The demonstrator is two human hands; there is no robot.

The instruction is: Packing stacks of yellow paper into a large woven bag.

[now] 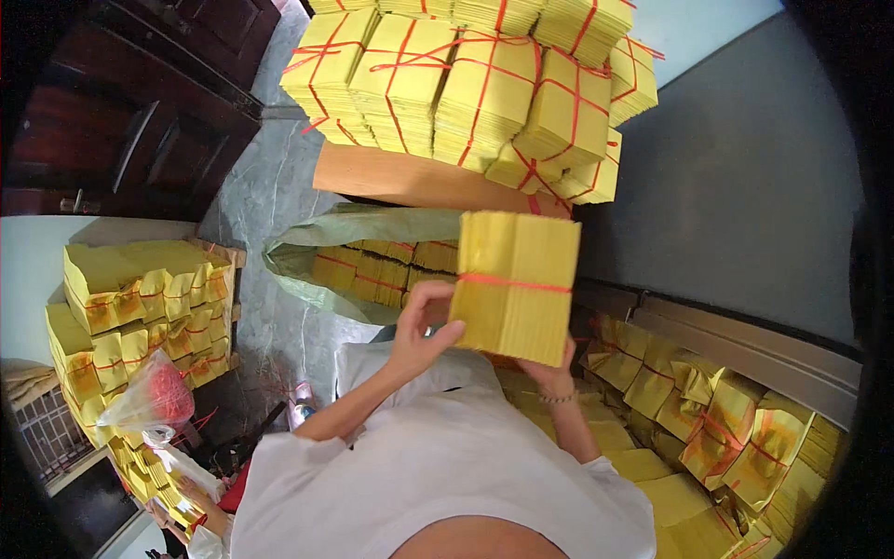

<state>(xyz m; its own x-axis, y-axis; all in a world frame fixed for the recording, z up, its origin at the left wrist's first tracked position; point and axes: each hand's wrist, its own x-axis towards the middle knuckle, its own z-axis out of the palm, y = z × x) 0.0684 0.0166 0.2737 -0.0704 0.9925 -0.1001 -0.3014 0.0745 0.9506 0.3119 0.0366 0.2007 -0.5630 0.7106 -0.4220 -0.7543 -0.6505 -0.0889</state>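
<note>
Between my two hands is a thick bundle of yellow paper (494, 321), bound across its middle with a red string (526, 284). My left hand (426, 331) grips its left side, thumb on the near face. At the lower right, my right hand (549, 373) supports the bundle from beneath, its fingers largely hidden behind the paper. Just beyond lies a green woven sack (307, 291), its mouth spread wide, with several red-tied yellow bundles (377, 270) packed inside.
Red-tied yellow paper stacks (396, 84) rise on a wooden surface (400, 177) ahead. More paper piles stand at left (140, 289) and right (652, 373). A clear plastic bag of red string (163, 391) hangs by the left pile. A dark door (121, 121) stands far left.
</note>
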